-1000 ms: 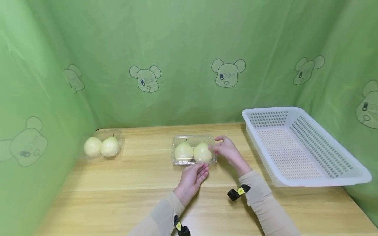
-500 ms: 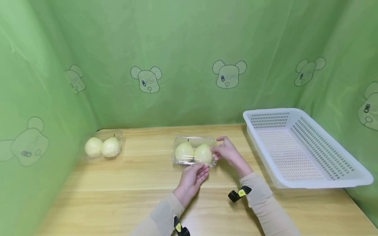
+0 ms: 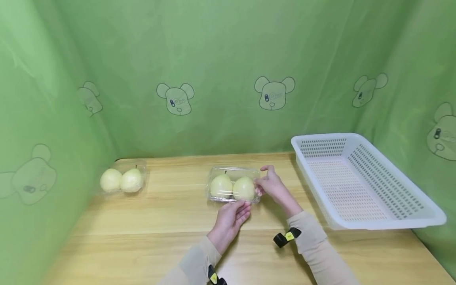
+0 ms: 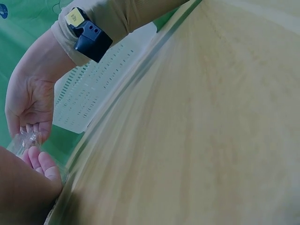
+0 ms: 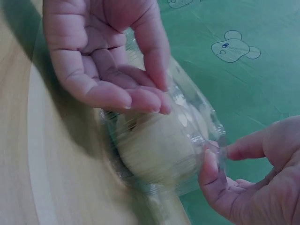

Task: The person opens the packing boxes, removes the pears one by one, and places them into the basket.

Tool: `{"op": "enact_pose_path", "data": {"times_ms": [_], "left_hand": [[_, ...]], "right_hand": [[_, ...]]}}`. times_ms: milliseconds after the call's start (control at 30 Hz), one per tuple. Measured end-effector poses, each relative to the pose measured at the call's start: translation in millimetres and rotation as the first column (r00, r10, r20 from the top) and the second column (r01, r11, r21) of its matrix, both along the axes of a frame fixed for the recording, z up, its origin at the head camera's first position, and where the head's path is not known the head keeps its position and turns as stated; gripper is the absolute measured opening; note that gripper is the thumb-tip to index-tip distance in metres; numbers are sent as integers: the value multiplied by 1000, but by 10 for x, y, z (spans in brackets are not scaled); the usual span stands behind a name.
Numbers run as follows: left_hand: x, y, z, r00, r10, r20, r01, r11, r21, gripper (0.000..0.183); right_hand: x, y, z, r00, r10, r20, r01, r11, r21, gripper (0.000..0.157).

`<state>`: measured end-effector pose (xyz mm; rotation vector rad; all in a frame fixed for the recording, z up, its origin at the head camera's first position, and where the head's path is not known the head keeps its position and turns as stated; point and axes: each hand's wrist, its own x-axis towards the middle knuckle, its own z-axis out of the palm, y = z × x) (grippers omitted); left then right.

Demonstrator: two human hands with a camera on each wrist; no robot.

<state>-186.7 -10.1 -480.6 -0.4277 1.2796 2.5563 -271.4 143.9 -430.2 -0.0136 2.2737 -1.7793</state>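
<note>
A clear plastic clamshell box (image 3: 233,172) with two pale yellow pears (image 3: 221,185) sits mid-table in the head view. My left hand (image 3: 229,219) pinches its front edge between thumb and fingers. At the box's right end, my right hand (image 3: 271,185) pinches the plastic edge with thumb and forefinger. The right wrist view shows this pinch close up, the right hand (image 5: 262,173) low and the left hand (image 5: 108,56) above, with the pears blurred behind shiny plastic. In the left wrist view, the left hand (image 4: 28,183) hides most of the box.
Another clear box (image 3: 141,164) holding two pears stands at the back left of the wooden table (image 3: 149,253). A white perforated plastic basket (image 3: 297,148) stands to the right, beyond my right hand. Green curtains (image 3: 213,47) with bear-head prints enclose the back and sides.
Both hands stay at the box. The right fingertips have shifted slightly outward, from over the lid to its right edge. The head view has moved a little.
</note>
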Motion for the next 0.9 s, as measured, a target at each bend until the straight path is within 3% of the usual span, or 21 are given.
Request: {"op": "enact_pose_path", "data": {"times_ms": [233, 400, 833, 900], "left_hand": [[-1, 27, 18, 1000, -5, 0, 5, 1000, -7, 27], [-1, 34, 0, 1000, 8, 1, -8, 1000, -12, 27], [28, 33, 14, 1000, 24, -17, -24, 1000, -20, 19], [34, 42, 15, 1000, 23, -15, -24, 999, -23, 18]], "right_hand": [[-6, 44, 44, 999, 33, -9, -33, 999, -3, 64], [9, 26, 27, 999, 39, -30, -39, 999, 16, 60], [100, -107, 9, 984, 38, -173, 6, 970, 242, 45], [110, -126, 10, 984, 30, -176, 14, 970, 242, 44]]}}
